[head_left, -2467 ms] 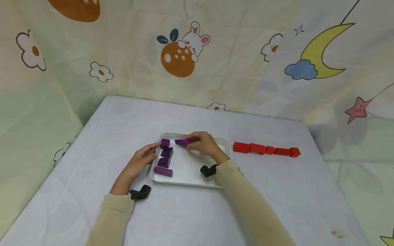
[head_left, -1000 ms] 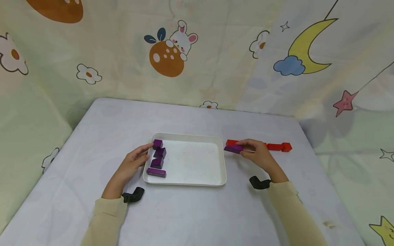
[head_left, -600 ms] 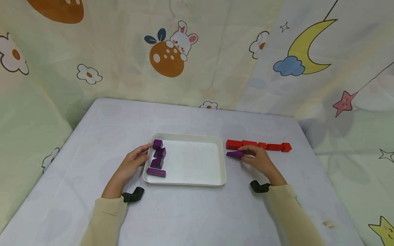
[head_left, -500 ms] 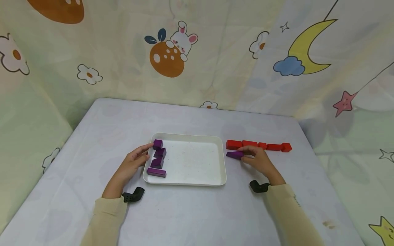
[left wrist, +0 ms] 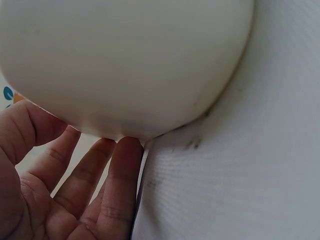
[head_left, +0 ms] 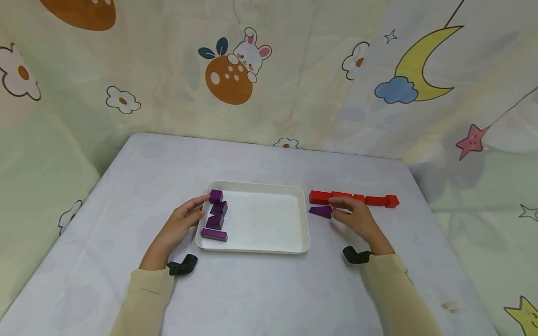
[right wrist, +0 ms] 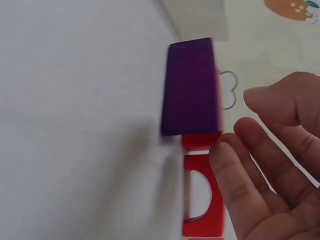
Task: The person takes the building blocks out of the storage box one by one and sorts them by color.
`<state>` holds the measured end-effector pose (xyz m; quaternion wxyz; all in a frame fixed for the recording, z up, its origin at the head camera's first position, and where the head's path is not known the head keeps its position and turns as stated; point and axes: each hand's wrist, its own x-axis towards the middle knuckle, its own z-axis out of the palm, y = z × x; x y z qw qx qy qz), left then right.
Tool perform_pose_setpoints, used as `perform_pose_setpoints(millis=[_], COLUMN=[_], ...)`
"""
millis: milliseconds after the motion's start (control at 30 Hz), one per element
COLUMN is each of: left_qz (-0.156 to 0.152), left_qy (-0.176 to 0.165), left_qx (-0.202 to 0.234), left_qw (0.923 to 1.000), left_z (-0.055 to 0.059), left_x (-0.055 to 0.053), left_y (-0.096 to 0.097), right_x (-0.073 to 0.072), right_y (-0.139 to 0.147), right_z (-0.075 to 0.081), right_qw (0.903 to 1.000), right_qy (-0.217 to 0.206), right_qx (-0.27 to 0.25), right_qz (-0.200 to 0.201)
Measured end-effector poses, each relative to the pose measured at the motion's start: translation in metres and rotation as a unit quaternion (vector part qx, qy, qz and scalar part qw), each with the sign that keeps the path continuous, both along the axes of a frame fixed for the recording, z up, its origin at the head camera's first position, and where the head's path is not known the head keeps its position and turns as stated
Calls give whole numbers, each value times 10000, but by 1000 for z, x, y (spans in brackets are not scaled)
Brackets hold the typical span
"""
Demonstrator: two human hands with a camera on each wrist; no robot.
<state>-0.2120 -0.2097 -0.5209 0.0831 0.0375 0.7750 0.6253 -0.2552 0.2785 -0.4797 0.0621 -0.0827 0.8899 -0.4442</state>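
Note:
A purple wedge-like block (head_left: pixel 321 212) lies on the table just right of the white tray (head_left: pixel 269 252), in front of the row of red blocks. My right hand (head_left: pixel 357 219) is beside its right end. In the right wrist view, the fingers (right wrist: pixel 235 180) stand spread, apart from the purple block (right wrist: pixel 191 90). My left hand (head_left: pixel 180 226) rests at the tray's left edge, its fingertips touching the outer wall in the left wrist view, where the tray (left wrist: pixel 125 65) fills the upper part. Several purple blocks (head_left: pixel 219 208) stand in a column along the tray's left side.
Red blocks (head_left: pixel 374 201) form an end-to-end row right of the tray, partly hidden by my right hand. One red block (right wrist: pixel 204 227) has an arch cut-out. A patterned cloth (head_left: pixel 294 93) hangs behind the white-covered table (head_left: pixel 252 298).
My right hand has carried the purple block out of the tray to the table in front of the red row and let it go. The left hand has stayed at the tray.

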Motion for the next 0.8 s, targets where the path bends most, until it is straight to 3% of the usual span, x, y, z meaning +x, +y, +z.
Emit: perform_pose_setpoints(millis=[233, 467, 800], left_qz=[48, 51, 59], left_qy=[-122, -105, -89], left_qx=[45, 28, 108], left_qw=[9999, 9999, 9999], left_z=[2, -2, -2], left_x=[1, -1, -1], left_y=[-1, -1, -1], right_x=[10, 13, 19], right_y=[-23, -57, -111], right_z=[17, 18, 13], right_qw=[9979, 9923, 9845], right_qy=[431, 670, 398], right_qx=[-466, -960, -1484], right_qz=[129, 410, 847])
